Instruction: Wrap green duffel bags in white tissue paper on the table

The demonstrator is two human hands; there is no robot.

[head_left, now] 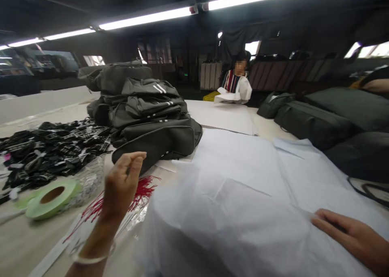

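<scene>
White tissue paper [231, 212] lies in thin, wrinkled sheets over the front of the table, its near part raised and blurred. My right hand [349, 234] pinches the paper at its right side between thumb and fingers. To the left of the paper, my left hand [124, 179] is raised above the table with its fingers curled and thumb against the index finger; whether something thin is between them cannot be made out. Beneath and behind that hand are red strings [142, 192] attached to white tags. A light green tape roll [50, 199] lies further left.
Dark bags [161, 135] are stacked behind my left hand. Black straps [54, 147] are heaped at the left. More dark bags [316, 119] line the right side. Across the table a person [232, 82] in a striped top handles white paper [243, 91].
</scene>
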